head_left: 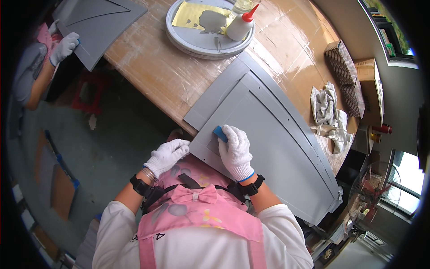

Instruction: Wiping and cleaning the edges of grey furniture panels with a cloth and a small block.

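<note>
One block [220,133], blue, is gripped in the R hand [236,154], btw thumb & fingers, on the upper panel [273,148] nr its L end. L hand [168,155] is just beside the panel's L corner, fingers bent; can't tell if it's gripping or touching the edge. Both hands in white gloves, black strap on each wrist.

Upper panel: grey, long, w/ dark slots & small holes along its curved far side; a darker rect. patch shows nr the block. It lies over a lower panel [215,101], also grey, & juts past the bench edge toward the person, whose apron [197,208] is pink.

Bench [152,71] is brown under clear film. Beyond the panels: round grey tray [179,42] w/ yellow sheet [186,17], white btl [238,29] w/ red nozzle & a clear cup [242,6]. To the R: crumpled rag [326,105], clear btl [341,135], patterned box [344,74], carton [369,89]; further R, a fan [374,193]. Upper L: co-worker's gloved hand [66,47] at another grey panel [96,33].
</note>
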{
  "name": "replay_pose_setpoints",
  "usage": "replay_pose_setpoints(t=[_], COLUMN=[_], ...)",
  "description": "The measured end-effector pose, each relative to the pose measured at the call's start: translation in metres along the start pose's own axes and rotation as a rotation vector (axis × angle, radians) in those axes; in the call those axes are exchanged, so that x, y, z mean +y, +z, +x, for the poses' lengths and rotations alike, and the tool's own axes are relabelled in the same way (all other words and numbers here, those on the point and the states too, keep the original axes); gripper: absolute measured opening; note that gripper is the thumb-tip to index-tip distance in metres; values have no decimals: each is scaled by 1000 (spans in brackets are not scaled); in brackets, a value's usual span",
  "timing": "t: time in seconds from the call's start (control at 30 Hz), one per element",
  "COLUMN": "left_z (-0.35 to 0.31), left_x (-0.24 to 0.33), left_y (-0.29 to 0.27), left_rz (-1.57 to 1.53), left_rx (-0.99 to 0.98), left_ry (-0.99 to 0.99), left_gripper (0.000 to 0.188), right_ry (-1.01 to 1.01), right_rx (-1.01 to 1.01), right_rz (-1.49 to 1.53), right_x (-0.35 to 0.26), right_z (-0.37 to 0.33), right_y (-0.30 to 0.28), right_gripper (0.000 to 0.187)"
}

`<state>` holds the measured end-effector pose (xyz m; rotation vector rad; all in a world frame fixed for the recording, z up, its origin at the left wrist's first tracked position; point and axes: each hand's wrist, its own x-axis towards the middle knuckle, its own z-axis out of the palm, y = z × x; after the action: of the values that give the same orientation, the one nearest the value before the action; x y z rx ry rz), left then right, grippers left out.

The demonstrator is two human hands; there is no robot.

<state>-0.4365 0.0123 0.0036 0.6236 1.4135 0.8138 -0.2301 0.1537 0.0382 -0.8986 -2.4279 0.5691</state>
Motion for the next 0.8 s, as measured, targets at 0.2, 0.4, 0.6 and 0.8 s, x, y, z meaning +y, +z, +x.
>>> replay_pose_setpoints(t=[0.2,0.4,0.6,0.8], left_z=[1,2,1,7], left_x=[-4,-10,-3,-11], left_y=[-1,-1,-2,-3], left_rz=[-88,-135,-95,-80], left_rx=[-27,-40,-44,-43], left_ry=[-16,-15,-17,-20], left_gripper=[42,43,43,45], right_ry=[-47,-33,-38,-29], right_rx=[-130,-101,-142,33], right_rz=[47,37,57,-55], right_x=[-19,-17,-21,19], right_z=[-14,-13,-8,20], right_y=[-3,1,-1,0], right_gripper=[50,48,48,51])
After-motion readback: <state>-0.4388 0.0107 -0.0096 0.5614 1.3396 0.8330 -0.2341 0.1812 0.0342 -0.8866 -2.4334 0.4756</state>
